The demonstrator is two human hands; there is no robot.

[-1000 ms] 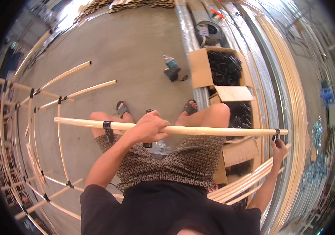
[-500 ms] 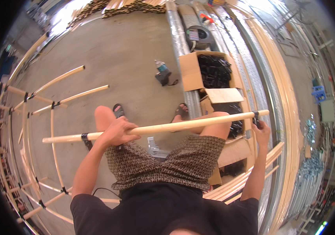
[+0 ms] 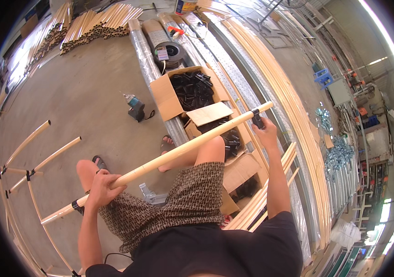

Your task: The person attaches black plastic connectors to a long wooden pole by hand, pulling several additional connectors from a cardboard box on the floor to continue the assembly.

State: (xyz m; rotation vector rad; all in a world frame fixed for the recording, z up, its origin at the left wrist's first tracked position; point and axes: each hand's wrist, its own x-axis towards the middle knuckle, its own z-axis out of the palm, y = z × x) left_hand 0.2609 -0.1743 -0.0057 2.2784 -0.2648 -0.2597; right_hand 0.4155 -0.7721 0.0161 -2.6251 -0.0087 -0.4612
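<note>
A long cream-coloured pipe [image 3: 178, 151] lies slanted across my lap, its right end farther from me. My left hand [image 3: 103, 187] is closed around it near its left end, close to a black pipe joint [image 3: 77, 205] fitted there. Near the pipe's right end sits a second black pipe joint [image 3: 256, 119]. My right hand [image 3: 266, 131] pinches the lower part of this joint, and the fingertips are partly hidden behind it. On my left stands a framework of similar pipes [image 3: 34, 196] linked by black joints.
Open cardboard boxes [image 3: 167, 99] of black joints [image 3: 192, 90] stand ahead of me. A cordless drill [image 3: 135, 108] lies on the floor. Loose pipes [image 3: 268, 196] rest under my right arm. Beyond are long wrapped profiles, a dark coil [image 3: 174, 53] and a blue stool [image 3: 323, 78].
The view has swung to the right. The pipe has gone from nearly level to steeply slanted in the picture, right end up. Both hands keep their holds.
</note>
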